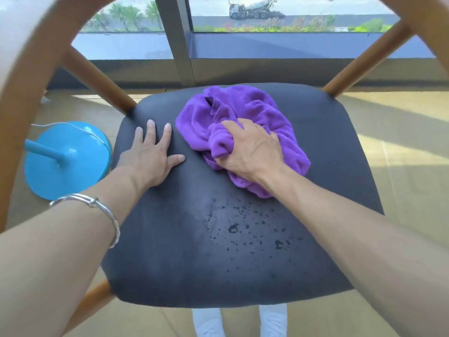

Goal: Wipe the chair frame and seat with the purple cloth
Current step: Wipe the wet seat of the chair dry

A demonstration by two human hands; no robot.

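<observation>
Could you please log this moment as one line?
step: seat wipe | right hand: grips purple cloth on seat | left hand: flat on seat | droplets: nearer, unwiped

left hand (150,154) flat, right hand (252,152) clenched

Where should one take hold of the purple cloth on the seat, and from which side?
Take the purple cloth at its raised, bunched fold on the side nearest the person, coming from above. It lies crumpled on the flat dark seat, so only the folds stand up to pinch; the right hand grips there.
</observation>
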